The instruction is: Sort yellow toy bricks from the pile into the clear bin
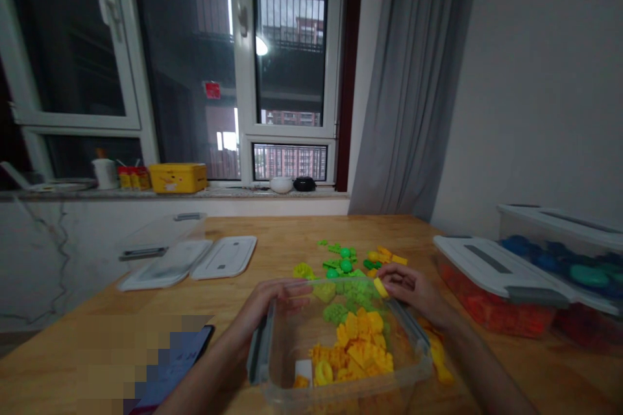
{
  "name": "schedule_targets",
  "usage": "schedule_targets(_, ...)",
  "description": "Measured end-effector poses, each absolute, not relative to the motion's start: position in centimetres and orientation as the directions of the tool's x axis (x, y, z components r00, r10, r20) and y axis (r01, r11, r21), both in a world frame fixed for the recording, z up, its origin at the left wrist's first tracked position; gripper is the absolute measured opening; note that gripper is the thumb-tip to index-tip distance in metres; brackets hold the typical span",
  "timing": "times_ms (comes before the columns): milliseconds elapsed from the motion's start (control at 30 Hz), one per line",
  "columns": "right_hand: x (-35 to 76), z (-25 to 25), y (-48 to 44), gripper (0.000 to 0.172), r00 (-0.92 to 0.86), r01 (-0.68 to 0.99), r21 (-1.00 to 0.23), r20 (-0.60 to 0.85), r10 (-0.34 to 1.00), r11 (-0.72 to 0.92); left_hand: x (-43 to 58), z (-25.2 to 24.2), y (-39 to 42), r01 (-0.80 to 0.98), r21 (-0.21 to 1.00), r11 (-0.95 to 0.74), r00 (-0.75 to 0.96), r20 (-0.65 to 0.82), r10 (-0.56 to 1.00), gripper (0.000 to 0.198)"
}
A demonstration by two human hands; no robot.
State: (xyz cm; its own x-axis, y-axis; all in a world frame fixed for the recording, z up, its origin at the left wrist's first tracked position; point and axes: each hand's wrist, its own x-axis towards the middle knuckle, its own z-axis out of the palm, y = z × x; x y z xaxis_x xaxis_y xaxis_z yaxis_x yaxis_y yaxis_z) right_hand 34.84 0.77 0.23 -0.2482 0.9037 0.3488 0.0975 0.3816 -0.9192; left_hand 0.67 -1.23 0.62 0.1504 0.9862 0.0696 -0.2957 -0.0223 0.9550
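A clear plastic box [335, 363] with grey side clips sits at the near edge of the wooden table [263, 253], holding a heap of yellow bricks [357, 347] and green bricks [353, 298]. My left hand [270, 305] lies over the box's far left rim, its fingers curled on the plastic. At the far right corner, my right hand [409, 288] pinches a yellow plastic piece [380, 287] between fingers and thumb, just above the rim. Loose green bricks [341, 262] lie on the table past the box.
Two lidded storage boxes stand at the right, one of orange-red bricks [491, 301], one of blue and green pieces [555, 256]. Clear lids [226, 257] lie at the far left. A phone [180, 363] lies near the left edge. Yellow bricks [439, 358] lie beside the box.
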Motion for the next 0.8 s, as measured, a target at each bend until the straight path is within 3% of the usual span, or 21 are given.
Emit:
schedule_targets(133, 35.0, 0.2, 0.9, 0.042, -0.188, 0.106, -0.925, 0.341, 0.921, 0.364, 0.6, 0.5, -1.2, -0.325, 0.945, 0.018, 0.206, 0.053, 0.977, 0.034)
schedule_targets(267, 36.7, -0.2, 2.5, 0.049, 0.019, 0.12, -0.92, 0.379, 0.925, 0.374, 0.7, 0.5, -1.4, -0.326, 0.945, -0.003, 0.166, 0.061, 0.984, 0.028)
schedule_targets(400, 39.4, -0.7, 6.5, 0.047, 0.196, 0.3, -0.898, 0.387, 0.901, 0.321, 0.9, 1.0, -1.6, -0.288, 0.958, -0.004, 0.13, 0.043, 0.991, 0.025)
schedule_targets(533, 41.7, -1.7, 11.5, 0.038, 0.208, 0.592, -0.77, 0.431, 0.878, 0.238, 0.9, 1.2, -1.3, -0.253, 0.967, 0.009, 0.144, 0.029, 0.989, 0.029)
schedule_targets(800, 44.3, -5.8, 15.2, 0.048, 0.361, 0.706, -0.708, 0.395, 0.845, 0.03, 1.0, 1.5, -1.1, -0.252, 0.968, 0.014, 0.204, 0.039, 0.978, 0.031)
